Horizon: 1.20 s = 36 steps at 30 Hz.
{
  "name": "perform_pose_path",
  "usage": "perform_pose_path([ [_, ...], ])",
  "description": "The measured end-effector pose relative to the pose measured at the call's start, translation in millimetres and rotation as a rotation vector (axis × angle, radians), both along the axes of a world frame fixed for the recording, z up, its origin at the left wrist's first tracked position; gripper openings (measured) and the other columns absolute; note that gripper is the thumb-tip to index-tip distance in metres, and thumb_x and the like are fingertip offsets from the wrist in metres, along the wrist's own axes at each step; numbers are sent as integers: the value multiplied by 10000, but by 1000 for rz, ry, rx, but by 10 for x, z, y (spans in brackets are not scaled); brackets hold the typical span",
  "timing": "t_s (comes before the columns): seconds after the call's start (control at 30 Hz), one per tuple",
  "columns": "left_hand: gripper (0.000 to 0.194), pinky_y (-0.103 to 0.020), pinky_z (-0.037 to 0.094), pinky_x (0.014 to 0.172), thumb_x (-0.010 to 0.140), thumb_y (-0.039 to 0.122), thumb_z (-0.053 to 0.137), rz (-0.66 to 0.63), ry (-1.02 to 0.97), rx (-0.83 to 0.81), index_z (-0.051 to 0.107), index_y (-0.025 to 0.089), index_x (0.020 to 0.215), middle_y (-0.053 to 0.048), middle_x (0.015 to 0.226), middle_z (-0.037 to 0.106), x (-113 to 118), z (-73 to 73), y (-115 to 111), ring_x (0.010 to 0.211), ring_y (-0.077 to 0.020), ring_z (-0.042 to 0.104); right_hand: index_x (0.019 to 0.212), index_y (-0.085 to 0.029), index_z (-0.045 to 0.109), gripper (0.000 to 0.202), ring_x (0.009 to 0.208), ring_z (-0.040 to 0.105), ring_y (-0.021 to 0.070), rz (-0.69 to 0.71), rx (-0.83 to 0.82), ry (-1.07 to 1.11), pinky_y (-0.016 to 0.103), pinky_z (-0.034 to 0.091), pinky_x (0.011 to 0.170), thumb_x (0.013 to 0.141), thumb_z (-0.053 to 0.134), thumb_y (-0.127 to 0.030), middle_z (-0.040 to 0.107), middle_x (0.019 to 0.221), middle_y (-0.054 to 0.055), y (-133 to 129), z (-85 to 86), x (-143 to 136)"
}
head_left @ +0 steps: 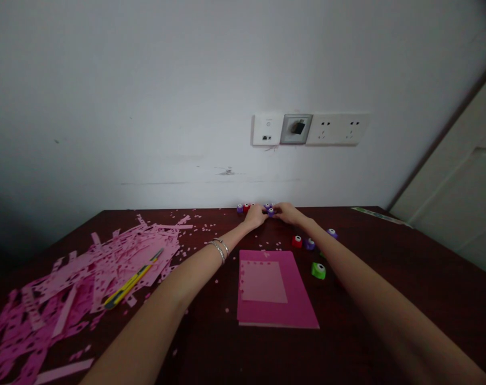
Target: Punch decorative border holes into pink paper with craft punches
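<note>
While both bare hands meet near the far edge of the table, a small purple plastic punch with a round white top (271,213) stands between their fingertips, close to the wall. The left hand (256,216) comes to it from one side and the right hand (289,213) from the other, fingers bent inward; whether either one actually grips it or only touches it, I cannot tell at this size. Just behind it are more purple punches (267,206), and to the left of these, beside the left hand, stand a purple and a red punch (246,207).

Nearer the right forearm lie another red punch (297,241), a purple one (310,244) and a bright green one (318,270). Between the forearms rests a magenta paper sheet (297,313), with a smaller pale pink sheet (265,286), notched along its top and left edges, on it. Two silver bracelets (219,249) circle the left forearm. Farther left, a yellow-and-dark cutter (133,280) lies on a heap of punched pink paper scraps (82,283), spread over the dark red-brown table (211,347).
</note>
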State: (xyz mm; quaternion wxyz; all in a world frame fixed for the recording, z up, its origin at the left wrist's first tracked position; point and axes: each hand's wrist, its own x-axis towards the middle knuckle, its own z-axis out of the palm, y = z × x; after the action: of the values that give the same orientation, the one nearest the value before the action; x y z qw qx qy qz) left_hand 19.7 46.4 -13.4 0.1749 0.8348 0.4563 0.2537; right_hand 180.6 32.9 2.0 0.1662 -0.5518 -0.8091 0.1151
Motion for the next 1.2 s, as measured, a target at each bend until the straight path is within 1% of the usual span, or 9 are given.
perform_pose_path([
  [0.1,187,-287,433,741,721,221,618,25,43,-6,693,116,857,-91,803,685,21,-6,10,745,-198,598,903,-107,676,183,854,610,212,24,5,-18,274,440,777,738,597,-114,688,931,108,31,-13,17],
  [0.2,183,-290,433,738,713,225,627,29,60,2,693,118,845,-82,780,683,35,-9,29,731,-194,594,922,-110,669,191,860,608,208,-7,11,-37,272,439,777,743,608,-139,684,939,109,37,-24,25],
  [0.4,195,-270,426,698,724,222,617,-59,56,46,693,98,855,-84,785,680,-8,-1,89,707,-185,579,917,-111,665,176,823,608,203,-16,52,-74,264,438,751,765,594,-164,685,904,110,-68,18,-7],
  [0.5,195,-251,415,665,719,214,625,-117,50,14,688,97,863,-51,697,662,-55,25,66,647,-160,559,910,-103,670,173,820,608,208,-5,75,-78,264,435,746,774,585,-167,687,898,116,-142,81,-22],
  [0.63,243,-228,383,574,762,238,584,-178,-21,-122,665,99,944,12,510,565,-134,113,-13,522,-125,500,939,-109,665,194,855,608,205,16,71,-44,252,431,757,770,596,-176,686,927,114,-235,186,-22],
  [0.8,286,-210,329,509,757,300,586,-296,-93,-241,657,102,950,37,475,511,-261,302,-105,481,-101,450,922,-94,666,195,842,611,198,49,97,6,250,434,754,761,605,-186,685,931,120,-421,350,-57],
  [0.93,340,-207,317,508,717,359,617,-321,-80,-230,660,115,950,27,519,549,-387,462,-256,487,-91,448,893,-105,667,176,807,611,190,89,143,69,255,438,733,762,599,-201,689,886,101,-668,478,-142],
  [1.03,361,-206,297,494,704,391,623,-350,-74,-210,662,120,940,25,524,543,-495,555,-462,481,-84,428,882,-119,665,172,780,612,190,123,143,109,265,446,704,755,603,-217,688,856,86,-875,537,-207],
  [1.2,369,-209,268,474,709,410,620,-383,-94,-215,661,111,922,22,521,511,-680,591,-880,478,-77,408,895,-140,665,181,766,613,186,201,139,169,277,457,697,742,612,-222,681,872,82,-1205,538,-305],
])
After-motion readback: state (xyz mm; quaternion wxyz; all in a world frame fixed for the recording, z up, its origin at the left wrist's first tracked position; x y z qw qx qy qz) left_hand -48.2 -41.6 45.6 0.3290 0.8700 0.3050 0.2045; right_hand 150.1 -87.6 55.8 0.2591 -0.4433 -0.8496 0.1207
